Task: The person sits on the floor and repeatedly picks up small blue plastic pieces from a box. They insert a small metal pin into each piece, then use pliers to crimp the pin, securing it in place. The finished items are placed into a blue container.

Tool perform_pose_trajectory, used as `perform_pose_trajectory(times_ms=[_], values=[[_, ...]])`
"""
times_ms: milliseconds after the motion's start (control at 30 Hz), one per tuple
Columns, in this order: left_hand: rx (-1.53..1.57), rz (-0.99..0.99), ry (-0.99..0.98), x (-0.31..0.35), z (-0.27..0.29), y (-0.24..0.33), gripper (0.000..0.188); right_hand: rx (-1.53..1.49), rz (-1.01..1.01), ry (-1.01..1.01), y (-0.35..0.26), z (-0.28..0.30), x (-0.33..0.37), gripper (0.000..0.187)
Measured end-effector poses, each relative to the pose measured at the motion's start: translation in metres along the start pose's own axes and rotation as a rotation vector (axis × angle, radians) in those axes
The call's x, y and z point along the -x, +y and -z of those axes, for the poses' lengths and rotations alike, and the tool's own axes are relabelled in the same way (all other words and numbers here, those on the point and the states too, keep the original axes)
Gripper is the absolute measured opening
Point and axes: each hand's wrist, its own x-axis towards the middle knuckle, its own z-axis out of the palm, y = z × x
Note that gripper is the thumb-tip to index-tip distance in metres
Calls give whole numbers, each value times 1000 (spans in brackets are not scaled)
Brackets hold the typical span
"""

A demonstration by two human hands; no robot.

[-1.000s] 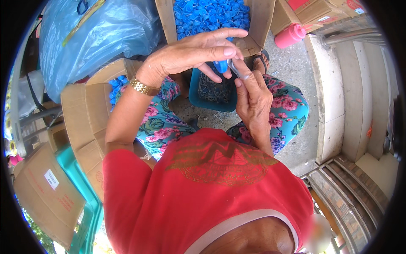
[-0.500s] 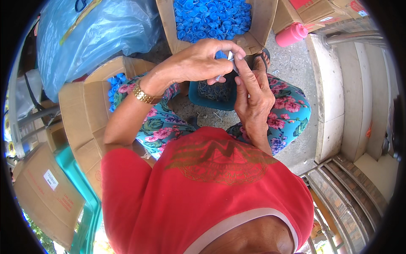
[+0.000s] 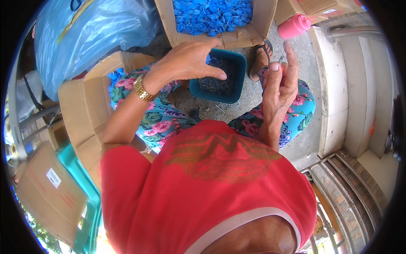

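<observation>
Open floor (image 3: 253, 89) between teal bin (image 3: 237, 94) and right hand (image 3: 280, 88). Bin holds thin scraps (image 3: 213, 85), far carton (image 3: 249, 37) blue pieces (image 3: 211, 17). Right fingers pinch small blurred object (image 3: 282, 64); left hand (image 3: 184, 61) curled, can't tell grip.

Down-left of the left hand (image 3: 186, 61), a cardboard box (image 3: 46, 207) carried a white label (image 3: 53, 178) and red print (image 3: 69, 199); beyond the right hand (image 3: 280, 86), a carton (image 3: 323, 5) had a pale label (image 3: 329, 11). Below both hands, the red shirt (image 3: 190, 207) bore a gold winged emblem (image 3: 224, 163). No wording was legible.
</observation>
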Motion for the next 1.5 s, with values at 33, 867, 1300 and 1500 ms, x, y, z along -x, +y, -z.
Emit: perform_pose_trajectory(times_ms=[33, 867, 1300, 1500], values=[[-6, 34, 20, 3, 1, -1, 64, -2, -9, 3, -1, 1, 0, 38], [65, 598, -233, -130, -48, -165, 48, -208, -238, -59, -12, 8, 0, 35], [8, 689, 297, -176, -144, -198, 55, -227, -313, -15, -7, 17, -1, 35], [818, 565, -28, -158, -83, -169, 43, -391, -404, -110, -13, 19, -4, 37]])
